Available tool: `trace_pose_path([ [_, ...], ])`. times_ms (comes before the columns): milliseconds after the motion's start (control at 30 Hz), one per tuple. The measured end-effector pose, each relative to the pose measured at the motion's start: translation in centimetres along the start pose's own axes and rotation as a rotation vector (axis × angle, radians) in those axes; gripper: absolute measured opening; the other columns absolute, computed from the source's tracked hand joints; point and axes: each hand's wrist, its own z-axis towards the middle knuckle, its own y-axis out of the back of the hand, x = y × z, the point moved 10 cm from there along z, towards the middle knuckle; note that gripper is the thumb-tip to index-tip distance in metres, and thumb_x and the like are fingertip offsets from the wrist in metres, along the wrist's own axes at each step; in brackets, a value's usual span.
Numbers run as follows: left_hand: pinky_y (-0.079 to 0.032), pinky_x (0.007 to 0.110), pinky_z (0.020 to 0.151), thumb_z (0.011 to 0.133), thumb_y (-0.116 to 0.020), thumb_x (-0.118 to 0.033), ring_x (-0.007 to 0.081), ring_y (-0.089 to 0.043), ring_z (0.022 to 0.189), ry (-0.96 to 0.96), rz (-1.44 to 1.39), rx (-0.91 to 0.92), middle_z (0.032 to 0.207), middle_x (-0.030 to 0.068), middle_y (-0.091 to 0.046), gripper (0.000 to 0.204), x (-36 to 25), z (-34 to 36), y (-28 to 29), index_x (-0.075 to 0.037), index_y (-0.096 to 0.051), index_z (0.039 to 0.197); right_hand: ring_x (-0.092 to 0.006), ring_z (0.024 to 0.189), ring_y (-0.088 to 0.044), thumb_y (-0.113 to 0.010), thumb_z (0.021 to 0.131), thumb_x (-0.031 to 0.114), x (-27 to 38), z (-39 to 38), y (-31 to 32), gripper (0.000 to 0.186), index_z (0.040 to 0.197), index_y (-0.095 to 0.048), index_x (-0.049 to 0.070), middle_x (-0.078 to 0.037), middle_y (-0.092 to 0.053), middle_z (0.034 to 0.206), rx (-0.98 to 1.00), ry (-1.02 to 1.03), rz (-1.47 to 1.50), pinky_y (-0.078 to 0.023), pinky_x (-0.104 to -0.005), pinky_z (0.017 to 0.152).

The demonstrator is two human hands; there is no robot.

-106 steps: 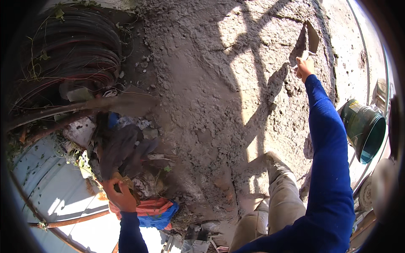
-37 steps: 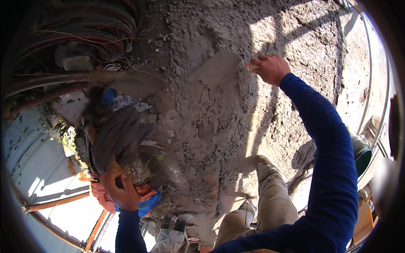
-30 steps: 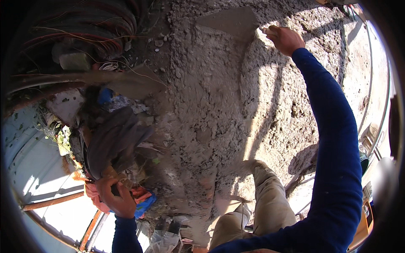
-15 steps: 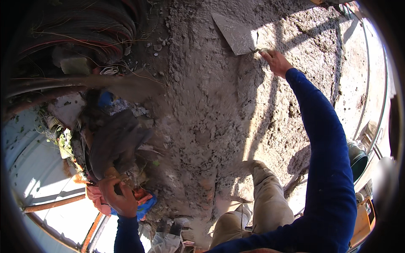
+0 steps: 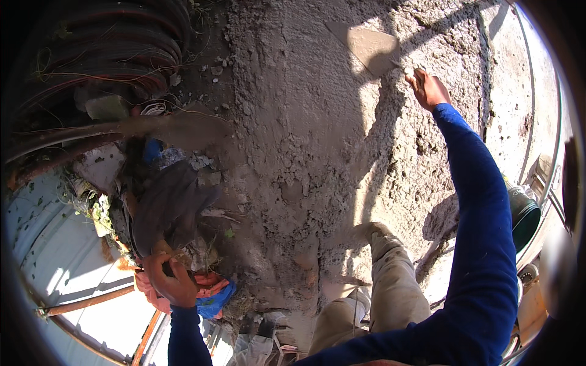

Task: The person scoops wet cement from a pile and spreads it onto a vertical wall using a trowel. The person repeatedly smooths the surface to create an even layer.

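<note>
The right hand [image 5: 425,87] grips a flat grey trowel [image 5: 373,49] on grey-brown mortar [image 5: 305,116], smoother below the blade, rough and seemingly unfinished rightward; whether the curled left hand [image 5: 172,282] holds anything, I cannot tell.

Head view: one wide fisheye, worn on the person's head, left of a side-by-side pair. Aimed downward; upright, unmirrored. Blue sleeves [image 5: 482,238] are caught from the lower edge, close by; the rough grey surface [image 5: 293,146] is seen farther off. Straight edges are bent toward the dark rim, where detail is perhaps lost.
</note>
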Motion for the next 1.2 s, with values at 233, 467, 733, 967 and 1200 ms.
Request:
trace_pose_path([
  [233, -0.045, 0.047, 0.088, 0.087, -0.062, -0.002, 0.0363, -0.057, 0.094, -0.048, -0.001, -0.029, 0.099, 0.0159, -0.056, 0.009, -0.8, 0.6, -0.1, -0.002, -0.059, 0.095, -0.0452, 0.089, -0.071, -0.048, 0.113, 0.041, 8.0, -5.3, -10.3, 0.043, 0.111, -0.066, 0.002, -0.026, -0.071, 0.097, 0.006, -0.226, 0.627, -0.057, -0.0534, 0.08],
  [467, -0.044, 0.049, 0.091, 0.089, -0.063, -0.006, 0.0374, -0.058, 0.097, -0.043, 0.034, -0.047, 0.099, 0.015, -0.056, 0.008, 0.4, -0.7, -0.2, -0.003, -0.058, 0.096, -0.0473, 0.102, -0.072, -0.051, 0.109, 0.04, 28.2, -20.2, -18.2, 0.039, 0.128, -0.056, 0.006, -0.025, -0.075, 0.108, 0.499, -0.091, 0.568, -0.057, -0.0586, 0.088],
  [733, -0.046, 0.051, 0.089, 0.09, -0.062, -0.007, 0.0386, -0.058, 0.094, -0.006, 0.015, -0.053, 0.095, 0.016, -0.056, 0.008, 0.4, -0.3, -0.1, 0.0, -0.058, 0.092, -0.0438, 0.097, -0.073, -0.055, 0.107, 0.035, 14.3, -20.2, -13.7, 0.031, 0.121, -0.058, 0.007, -0.022, -0.074, 0.103, 0.194, -0.197, 0.55, -0.057, -0.0567, 0.084],
  [967, -0.048, 0.048, 0.089, 0.089, -0.063, -0.006, 0.0363, -0.06, 0.093, -0.052, 0.022, -0.072, 0.096, 0.0154, -0.059, 0.007, 0.1, -0.3, 0.3, 0.0, -0.059, 0.092, -0.048, 0.104, -0.072, -0.057, 0.106, 0.042, -3.9, -20.8, -11.3, 0.043, 0.126, -0.065, 0.005, -0.029, -0.074, 0.111, 0.002, -0.46, 0.446, -0.055, -0.0541, 0.091],
  [1200, -0.049, 0.048, 0.087, 0.087, -0.063, -0.002, 0.0373, -0.063, 0.094, -0.089, -0.004, -0.083, 0.096, 0.0162, -0.063, 0.005, -0.7, 0.1, -0.1, -0.001, -0.059, 0.089, -0.0187, 0.053, -0.059, -0.053, 0.11, 0.052, -0.7, -20.3, -20.0, 0.048, 0.111, -0.059, 0.004, -0.007, -0.059, 0.074, -0.015, -0.858, 1.514, -0.046, -0.0338, 0.047],
])
